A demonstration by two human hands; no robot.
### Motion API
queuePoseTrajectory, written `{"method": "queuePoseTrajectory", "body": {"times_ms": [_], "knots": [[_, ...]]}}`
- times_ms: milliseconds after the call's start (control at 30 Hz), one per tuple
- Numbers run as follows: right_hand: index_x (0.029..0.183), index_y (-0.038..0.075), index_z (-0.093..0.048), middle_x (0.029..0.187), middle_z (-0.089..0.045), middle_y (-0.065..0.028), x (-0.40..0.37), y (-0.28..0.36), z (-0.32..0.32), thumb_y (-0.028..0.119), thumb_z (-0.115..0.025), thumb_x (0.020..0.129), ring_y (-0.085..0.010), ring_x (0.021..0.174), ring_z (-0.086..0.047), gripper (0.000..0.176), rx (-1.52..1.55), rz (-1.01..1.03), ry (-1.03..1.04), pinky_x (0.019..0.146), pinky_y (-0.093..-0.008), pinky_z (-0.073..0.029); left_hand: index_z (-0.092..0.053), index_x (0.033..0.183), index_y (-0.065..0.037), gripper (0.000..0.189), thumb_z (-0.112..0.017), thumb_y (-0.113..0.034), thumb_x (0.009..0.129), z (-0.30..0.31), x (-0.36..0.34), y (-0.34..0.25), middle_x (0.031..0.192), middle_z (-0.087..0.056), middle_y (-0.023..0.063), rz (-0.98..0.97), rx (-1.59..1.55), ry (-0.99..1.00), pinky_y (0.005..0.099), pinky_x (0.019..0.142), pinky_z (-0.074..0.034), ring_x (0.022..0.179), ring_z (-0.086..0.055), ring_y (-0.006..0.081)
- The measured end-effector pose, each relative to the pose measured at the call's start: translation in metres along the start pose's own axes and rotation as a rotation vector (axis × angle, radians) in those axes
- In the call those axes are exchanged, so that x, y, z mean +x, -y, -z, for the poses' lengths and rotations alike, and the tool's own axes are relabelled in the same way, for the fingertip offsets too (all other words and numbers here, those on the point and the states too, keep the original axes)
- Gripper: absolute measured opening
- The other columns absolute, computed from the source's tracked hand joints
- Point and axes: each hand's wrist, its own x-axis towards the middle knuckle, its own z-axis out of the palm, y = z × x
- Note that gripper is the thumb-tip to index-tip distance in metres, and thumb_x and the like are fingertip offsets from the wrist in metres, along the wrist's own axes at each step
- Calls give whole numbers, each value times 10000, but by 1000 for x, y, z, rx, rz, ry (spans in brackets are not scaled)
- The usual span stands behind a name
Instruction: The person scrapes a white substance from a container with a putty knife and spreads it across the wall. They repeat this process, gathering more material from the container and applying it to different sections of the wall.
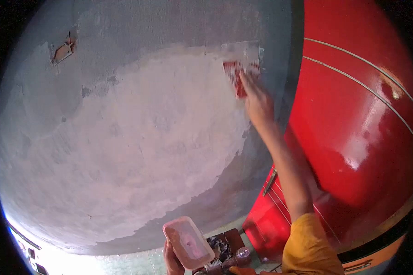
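Observation:
My right hand (260, 104) is raised high on a grey wall (183, 25), its fingers closed around a red putty scraper (240, 87). The scraper's wide blade lies against the wall at the upper edge of a large pale pinkish layer of filler (160, 133). Low in the view, my left hand (171, 259) grips the left side of a rectangular plastic tub (175, 240). Some pink paste (195, 245) lies inside the tub, which is tilted towards me. Most of my left hand's fingers are hidden by the tub.
A glossy red panelled surface (353, 110) with pale trim strips stands close on the right. An opening with a wire (63, 51) breaks the wall at upper left. Below are a brown stand (235, 239) with a clear container (243, 253) and a tiled floor (137, 263).

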Motion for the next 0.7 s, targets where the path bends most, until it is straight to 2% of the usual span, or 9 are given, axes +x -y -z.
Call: {"method": "queuePoseTrajectory", "body": {"times_ms": [133,267,400,500,600,700], "knots": [[1359,69,-615,1332,-645,-199,-65,23,19,-29,-529,901,-374,1239,-614,476,6,-43,176,1057,-425,-497,-485,1440,-83,545,-449,-469,1058,22,9,13,1307,-595,90,8,17,-1,424,1025,-484,1184,-583,250],[1327,66,-633,1275,-671,-196,26,20,57,-19,-543,888,-369,1159,-652,456,0,-80,62,1005,-427,-523,-476,1451,-86,552,-441,-473,1059,24,18,18,1334,-581,91,26,25,39,442,1036,-476,1200,-574,257],[1312,73,-639,1220,-693,-192,109,-10,45,-6,-537,896,-364,1126,-665,437,47,171,-72,978,-437,-532,-460,1466,-91,547,-437,-462,1064,13,13,18,1351,-573,83,25,21,9,441,1040,-467,1211,-569,262],[1290,65,-652,1255,-681,-177,64,0,23,-53,-515,885,-355,1175,-642,444,57,86,20,1003,-433,-515,-446,1480,-95,549,-432,-456,1067,-10,6,5,1362,-567,82,-18,70,18,438,1047,-459,1220,-565,267],[1295,54,-644,1223,-694,-181,-11,21,32,-29,-518,903,-328,1161,-661,420,46,80,151,993,-434,-525,-451,1480,-96,546,-430,-454,1068,2,4,7,1355,-571,81,-11,13,30,434,1053,-455,1219,-566,265],[1321,93,-635,1199,-703,-169,-9,26,54,-2,-526,912,-342,1119,-676,433,90,63,163,953,-444,-540,-460,1473,-95,541,-431,-453,1068,-6,-1,2,1343,-578,79,20,43,0,435,1051,-456,1215,-569,262]]}}
